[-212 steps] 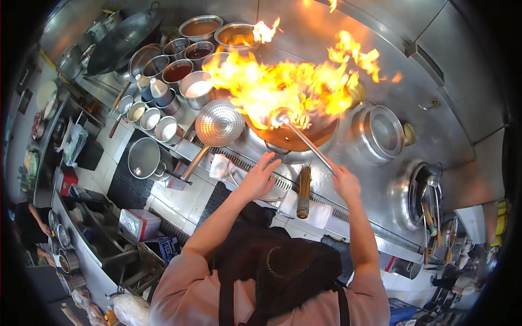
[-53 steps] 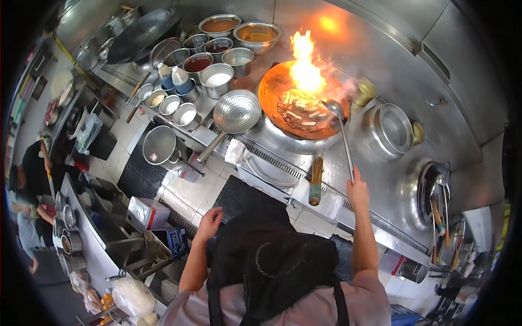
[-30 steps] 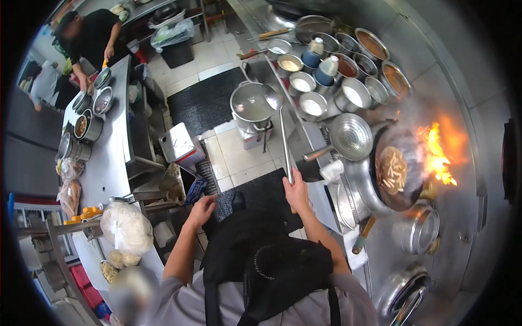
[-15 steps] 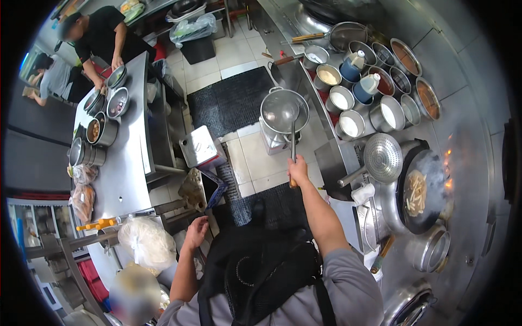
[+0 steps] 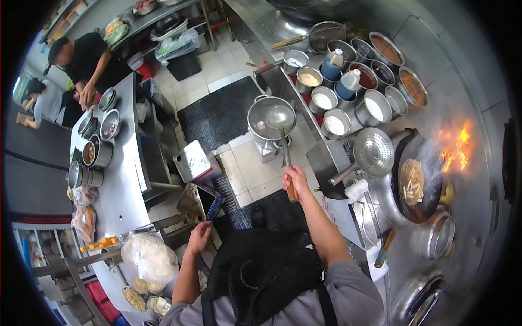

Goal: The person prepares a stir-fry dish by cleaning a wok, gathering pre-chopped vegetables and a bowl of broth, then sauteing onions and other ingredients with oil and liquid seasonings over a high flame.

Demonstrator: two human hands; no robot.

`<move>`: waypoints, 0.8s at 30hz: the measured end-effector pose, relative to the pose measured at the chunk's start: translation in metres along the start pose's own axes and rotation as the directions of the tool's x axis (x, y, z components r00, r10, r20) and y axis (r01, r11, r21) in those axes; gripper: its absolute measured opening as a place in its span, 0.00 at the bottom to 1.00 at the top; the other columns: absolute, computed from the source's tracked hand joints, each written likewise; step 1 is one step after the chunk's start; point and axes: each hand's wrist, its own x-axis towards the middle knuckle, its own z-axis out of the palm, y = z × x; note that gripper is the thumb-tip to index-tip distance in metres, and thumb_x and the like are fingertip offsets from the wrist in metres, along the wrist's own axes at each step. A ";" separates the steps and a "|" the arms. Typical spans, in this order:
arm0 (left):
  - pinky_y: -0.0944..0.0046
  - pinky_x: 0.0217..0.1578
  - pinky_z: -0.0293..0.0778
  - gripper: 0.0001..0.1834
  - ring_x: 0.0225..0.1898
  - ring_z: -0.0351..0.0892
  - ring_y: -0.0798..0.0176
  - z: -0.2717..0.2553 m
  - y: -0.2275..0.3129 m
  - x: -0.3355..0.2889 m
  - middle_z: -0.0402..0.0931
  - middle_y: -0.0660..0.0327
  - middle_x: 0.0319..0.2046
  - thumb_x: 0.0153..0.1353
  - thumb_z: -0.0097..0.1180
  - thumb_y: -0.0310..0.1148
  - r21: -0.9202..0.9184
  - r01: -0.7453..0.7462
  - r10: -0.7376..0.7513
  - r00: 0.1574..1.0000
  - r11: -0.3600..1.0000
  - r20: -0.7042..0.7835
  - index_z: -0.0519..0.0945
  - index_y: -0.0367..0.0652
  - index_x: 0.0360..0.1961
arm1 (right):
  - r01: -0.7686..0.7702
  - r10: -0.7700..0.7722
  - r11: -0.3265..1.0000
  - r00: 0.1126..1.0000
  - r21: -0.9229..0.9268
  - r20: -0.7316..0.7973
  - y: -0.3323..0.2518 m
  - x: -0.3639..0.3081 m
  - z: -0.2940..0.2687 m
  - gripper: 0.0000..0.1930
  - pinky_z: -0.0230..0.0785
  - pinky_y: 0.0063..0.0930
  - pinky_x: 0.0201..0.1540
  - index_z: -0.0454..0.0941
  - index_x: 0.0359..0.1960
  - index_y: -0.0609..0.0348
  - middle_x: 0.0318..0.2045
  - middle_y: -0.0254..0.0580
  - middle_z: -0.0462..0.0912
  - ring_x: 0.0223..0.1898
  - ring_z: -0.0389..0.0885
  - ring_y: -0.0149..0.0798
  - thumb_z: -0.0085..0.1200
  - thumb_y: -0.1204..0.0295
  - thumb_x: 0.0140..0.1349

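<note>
My right hand grips the wooden handle of a metal ladle. The ladle's bowl is over the mouth of a round, two-handled metal pot; whether it touches anything inside I cannot tell. My left hand hangs at my left side, fingers loosely bent, with no visible object in it. To the right, a black wok on the stove holds pale strips of food, with smoke and flames at its far side. A perforated skimmer rests just left of the wok.
Several metal containers of seasonings and two bottles line the right counter. A steel table on the left carries bowls and bags. Two people work at the far left. Black mats cover parts of the tiled floor.
The flames beside the wok have flared much higher, and the food in it has bunched together. My right hand has drawn the ladle slightly back toward me. The far co-worker's hands have come together.
</note>
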 end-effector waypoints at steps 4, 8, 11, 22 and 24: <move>0.61 0.56 0.78 0.19 0.54 0.84 0.61 0.014 0.009 0.005 0.84 0.53 0.52 0.72 0.56 0.29 -0.031 -0.034 0.035 0.999 0.999 0.025 0.78 0.34 0.61 | -0.002 0.002 1.000 0.998 0.003 0.063 -0.024 -0.057 0.007 0.12 0.67 0.28 0.19 0.66 0.48 0.55 0.25 0.36 0.74 0.18 0.72 0.29 0.55 0.65 0.75; 0.63 0.57 0.77 0.19 0.55 0.82 0.63 0.035 0.025 0.000 0.84 0.55 0.53 0.74 0.55 0.29 -0.097 -0.041 0.047 0.997 0.994 0.064 0.77 0.34 0.62 | -0.025 0.018 0.998 0.993 0.059 0.118 -0.060 -0.126 0.006 0.12 0.66 0.28 0.19 0.66 0.48 0.55 0.26 0.35 0.74 0.18 0.72 0.28 0.55 0.66 0.75; 0.64 0.58 0.76 0.19 0.55 0.82 0.63 0.059 0.027 -0.005 0.83 0.55 0.53 0.74 0.56 0.30 -0.115 -0.066 0.074 0.995 0.991 0.072 0.76 0.33 0.62 | -0.077 0.063 0.993 0.985 0.088 0.158 -0.089 -0.182 -0.004 0.10 0.65 0.26 0.19 0.67 0.48 0.54 0.26 0.34 0.74 0.18 0.71 0.26 0.55 0.67 0.74; 0.64 0.55 0.77 0.18 0.52 0.83 0.63 0.182 0.033 -0.028 0.85 0.56 0.49 0.72 0.58 0.31 -0.045 -0.065 0.075 0.958 0.997 0.276 0.79 0.33 0.59 | -0.064 0.054 0.980 0.997 0.188 0.063 -0.168 -0.397 -0.101 0.09 0.58 0.23 0.17 0.69 0.44 0.51 0.25 0.34 0.75 0.15 0.65 0.23 0.57 0.68 0.74; 0.63 0.54 0.78 0.18 0.51 0.83 0.63 0.204 0.026 -0.026 0.85 0.55 0.48 0.72 0.59 0.32 -0.016 -0.080 0.081 0.946 0.997 0.313 0.79 0.33 0.58 | -0.017 0.017 0.977 1.000 0.213 0.002 -0.177 -0.435 -0.120 0.09 0.57 0.23 0.17 0.69 0.44 0.51 0.25 0.34 0.75 0.15 0.65 0.23 0.58 0.68 0.73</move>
